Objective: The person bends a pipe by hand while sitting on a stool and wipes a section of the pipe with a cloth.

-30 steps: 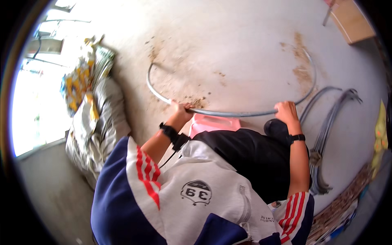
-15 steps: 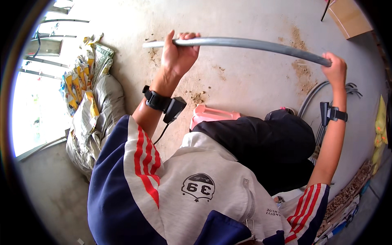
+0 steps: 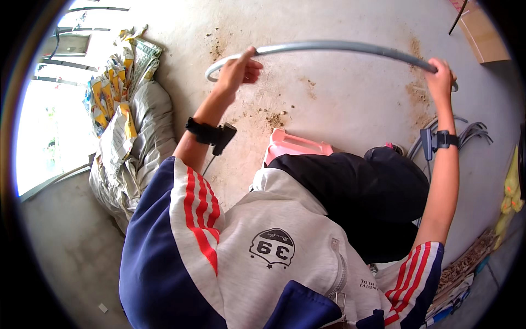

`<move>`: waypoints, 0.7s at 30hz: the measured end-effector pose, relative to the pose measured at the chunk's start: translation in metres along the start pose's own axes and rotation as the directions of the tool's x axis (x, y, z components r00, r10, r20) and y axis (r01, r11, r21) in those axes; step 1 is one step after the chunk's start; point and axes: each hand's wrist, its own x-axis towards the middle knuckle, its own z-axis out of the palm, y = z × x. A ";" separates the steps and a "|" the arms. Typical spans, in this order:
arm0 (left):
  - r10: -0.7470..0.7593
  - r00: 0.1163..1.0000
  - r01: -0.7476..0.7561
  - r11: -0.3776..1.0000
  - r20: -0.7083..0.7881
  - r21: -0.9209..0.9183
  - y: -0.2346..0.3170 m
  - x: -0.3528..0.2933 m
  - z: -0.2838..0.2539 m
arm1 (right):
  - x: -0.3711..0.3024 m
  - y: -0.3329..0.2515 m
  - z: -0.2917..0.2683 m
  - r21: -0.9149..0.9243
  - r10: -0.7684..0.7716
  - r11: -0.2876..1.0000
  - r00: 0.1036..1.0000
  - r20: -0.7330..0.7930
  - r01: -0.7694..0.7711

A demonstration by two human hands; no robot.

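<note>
A long grey flexible pipe is held up in front of me, arched between my two hands. My left hand grips it near its left part, with the thumb along the pipe and the fingers curled. Beyond that hand the pipe curves round in a hook. At the other side, my right hand is closed around the pipe, and a short piece sticks out past it. Both wrists wear black straps carrying small dark devices. Several similar grey pipes lie on the floor below my right hand.
A pink plastic stool stands beside my legs. Stuffed grey sacks and yellow-white packaging lie at left by a bright opening. A cardboard box sits at far right, with yellow bags nearer. Dirt crumbs dot the concrete floor.
The pipe is more strongly bent, and its left end now curls round. Both hands have shifted slightly; more pipe shows past the right hand, and the left hand's fingers have curled in.
</note>
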 end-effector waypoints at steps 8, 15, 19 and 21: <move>0.775 0.408 -0.743 -0.025 0.482 0.668 0.061 0.019 -0.047 | 0.058 -0.027 -0.031 -0.122 -0.059 0.991 0.997 -0.048 0.053; 0.214 0.814 -0.551 0.579 0.540 0.601 0.022 0.025 -0.028 | 0.047 -0.014 -0.005 -0.197 0.028 0.980 0.996 0.089 -0.010; 0.206 0.811 -0.470 0.786 0.548 0.401 0.062 -0.006 -0.014 | 0.047 0.019 -0.015 -0.138 0.031 0.990 0.999 0.040 -0.026; 0.200 0.825 -0.443 0.810 0.529 0.384 0.034 -0.014 -0.008 | 0.025 0.012 0.006 -0.075 -0.029 0.997 0.996 -0.080 0.023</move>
